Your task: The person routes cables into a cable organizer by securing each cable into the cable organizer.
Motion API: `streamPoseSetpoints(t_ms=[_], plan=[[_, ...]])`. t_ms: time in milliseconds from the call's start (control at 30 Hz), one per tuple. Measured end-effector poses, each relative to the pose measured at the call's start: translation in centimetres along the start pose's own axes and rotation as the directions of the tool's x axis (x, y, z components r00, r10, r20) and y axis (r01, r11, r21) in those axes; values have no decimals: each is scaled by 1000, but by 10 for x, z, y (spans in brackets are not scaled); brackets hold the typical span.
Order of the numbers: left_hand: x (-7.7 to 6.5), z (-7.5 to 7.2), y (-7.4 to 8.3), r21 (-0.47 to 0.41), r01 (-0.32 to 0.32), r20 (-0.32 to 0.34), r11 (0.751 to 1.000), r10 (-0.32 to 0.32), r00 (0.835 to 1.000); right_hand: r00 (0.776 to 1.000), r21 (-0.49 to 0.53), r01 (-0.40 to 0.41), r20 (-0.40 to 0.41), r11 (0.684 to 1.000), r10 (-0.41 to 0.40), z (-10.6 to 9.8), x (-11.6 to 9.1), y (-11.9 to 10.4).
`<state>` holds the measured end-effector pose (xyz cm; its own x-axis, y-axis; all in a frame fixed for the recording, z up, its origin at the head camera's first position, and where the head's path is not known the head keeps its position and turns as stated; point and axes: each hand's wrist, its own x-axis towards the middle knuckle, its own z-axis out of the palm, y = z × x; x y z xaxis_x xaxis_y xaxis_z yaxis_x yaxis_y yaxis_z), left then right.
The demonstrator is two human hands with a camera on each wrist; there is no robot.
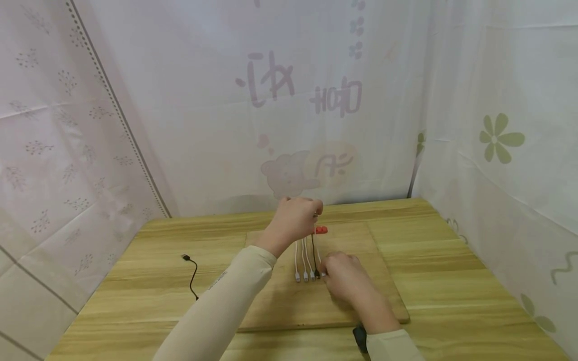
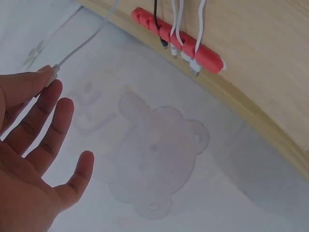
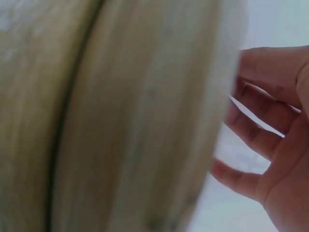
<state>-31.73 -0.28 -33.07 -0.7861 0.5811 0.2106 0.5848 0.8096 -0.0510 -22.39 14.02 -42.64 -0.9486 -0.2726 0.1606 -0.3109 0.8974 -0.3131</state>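
My left hand (image 1: 295, 218) is raised over the far part of a wooden board, pinching the plug end of a white charging cable (image 2: 91, 36) between thumb and index finger; its other fingers are spread. That cable runs down to my right hand (image 1: 346, 278), whose fingers are bent at the lower end, beside a white plug; the right wrist view hides the fingertips behind the board's edge. Below the left hand, a red cable holder (image 2: 178, 43) grips several white cables (image 2: 200, 24) and one black cable (image 2: 155, 14). Their other plugs lie in a row towards me.
The wooden board (image 1: 289, 311) lies on a wood-grain table (image 1: 451, 281). A short black USB cable (image 1: 195, 276) lies to the left, partly behind my left sleeve. Printed curtains (image 1: 203, 125) hang behind the table and at both sides.
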Motion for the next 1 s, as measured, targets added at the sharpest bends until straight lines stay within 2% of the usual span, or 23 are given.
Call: streamPoseSetpoints(t_ms=[167,467,767,1000], plan=[[5,5,0,-12,7,13,1000,-7,1000,999,-17,-40,14,999,40,1,1,0],[16,14,-1,-43,33,26,999,-32,999,999,-32,-53,4,998,53,-1,-1,-2],[36,47,-11,-62,82,25,995,-81,996,993,-49,-102,53,994,105,-7,-1,-13],[48,66,-16,-45,135,31,990,-134,990,996,-53,-85,37,995,87,-8,-5,-16]])
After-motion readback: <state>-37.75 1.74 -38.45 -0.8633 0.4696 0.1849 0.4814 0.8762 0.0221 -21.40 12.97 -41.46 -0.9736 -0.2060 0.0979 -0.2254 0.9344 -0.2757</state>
